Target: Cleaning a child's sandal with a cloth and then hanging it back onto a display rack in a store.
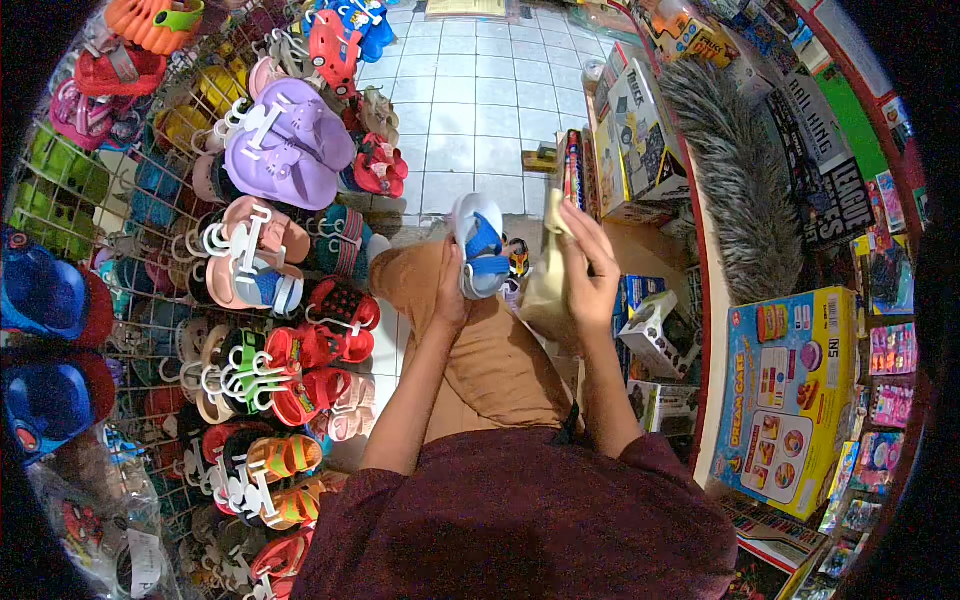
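In my left hand [448,289] is a small child's sandal [481,247], pale grey with blue straps, held upright above my knees. My right hand [589,274] grips a pale yellow cloth [555,262], which hangs down beside my leg, apart from the sandal. On the rack to the left, another grey sandal with a blue strap [271,289] hangs by a pair of pink sandals [259,232] on a white plastic hanger. Between my hands, partly hidden, a small dark item with a coloured print [517,259] shows behind the sandal.
A wire grid rack [142,375] full of children's footwear lines my left, with purple slippers [289,146] jutting out. On the right, shelves carry toy boxes [787,397] and a grey fluffy duster [731,180]. White floor tiles [465,112] stretch ahead.
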A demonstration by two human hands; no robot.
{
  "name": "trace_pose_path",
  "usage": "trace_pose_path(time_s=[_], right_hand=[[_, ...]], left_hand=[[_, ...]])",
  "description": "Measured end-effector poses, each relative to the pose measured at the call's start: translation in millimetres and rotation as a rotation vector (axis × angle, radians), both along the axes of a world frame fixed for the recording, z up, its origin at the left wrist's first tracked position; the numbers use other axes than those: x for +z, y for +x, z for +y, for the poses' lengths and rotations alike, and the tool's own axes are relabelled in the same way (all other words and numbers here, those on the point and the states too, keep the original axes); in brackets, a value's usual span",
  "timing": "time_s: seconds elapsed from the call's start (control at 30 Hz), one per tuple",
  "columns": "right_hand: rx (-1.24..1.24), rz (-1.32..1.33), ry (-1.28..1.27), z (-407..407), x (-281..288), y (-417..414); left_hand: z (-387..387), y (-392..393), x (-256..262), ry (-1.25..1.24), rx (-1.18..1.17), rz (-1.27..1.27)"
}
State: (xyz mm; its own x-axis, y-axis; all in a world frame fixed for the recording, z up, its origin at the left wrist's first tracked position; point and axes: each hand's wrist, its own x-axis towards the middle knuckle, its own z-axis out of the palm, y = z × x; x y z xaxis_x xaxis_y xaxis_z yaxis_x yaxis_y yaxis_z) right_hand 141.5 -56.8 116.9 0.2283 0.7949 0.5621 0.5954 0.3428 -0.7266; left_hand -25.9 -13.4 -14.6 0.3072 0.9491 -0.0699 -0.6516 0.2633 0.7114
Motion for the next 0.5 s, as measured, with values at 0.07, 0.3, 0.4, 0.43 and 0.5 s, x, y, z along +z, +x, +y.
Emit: trace_pose_path(time_s=[0.07,0.3,0.4,0.43,0.5], right_hand=[[0.143,-0.115,-0.059,2,14,-9],[0.418,-0.337,-0.078,1,-19,-26],[0.394,-0.319,-0.077,-8,-16,-27],[0.378,-0.304,-0.081,-10,-15,-29],[0.358,-0.291,-0.086,-11,-12,-26]], left_hand=[[-1,-2,-2,0.020,0.032,0.056],[-10,-1,29,0.002,0.089,0.036],[-9,-2,27,-0.013,0.047,-0.004],[-7,-5,23,-0.071,0.000,-0.073],[-5,-10,23,-0.037,-0.047,-0.081]])
